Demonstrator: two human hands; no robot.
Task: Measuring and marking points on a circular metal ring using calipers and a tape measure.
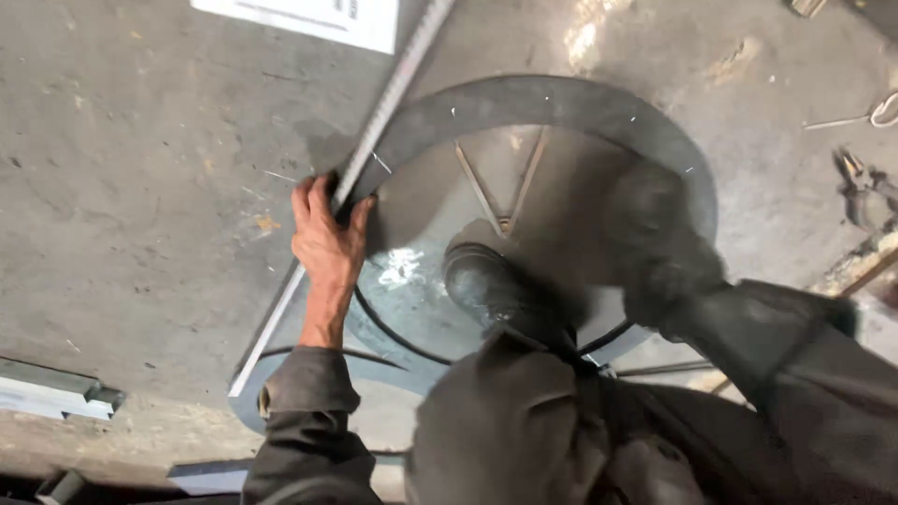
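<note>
Bare concrete floor (140,187) left of metal ring (561,98): open passage. Long metal ruler (393,84) runs diagonally across ring's left edge, left hand (327,238) on it, blocking there. Boot (486,281) and knee occupy ring centre. Blurred right hand (664,243) covers ring's right side. White sheet (309,17) at floor's top edge. Scattered tools (865,182) near right edge.

The left hand (327,234) reaches forward on a straight arm, sleeve bunched at the wrist — fingers (313,198) curled and pressed down, thumb spread. The right hand (659,243), gloved dark, is blurred — its grip cannot be told.
</note>
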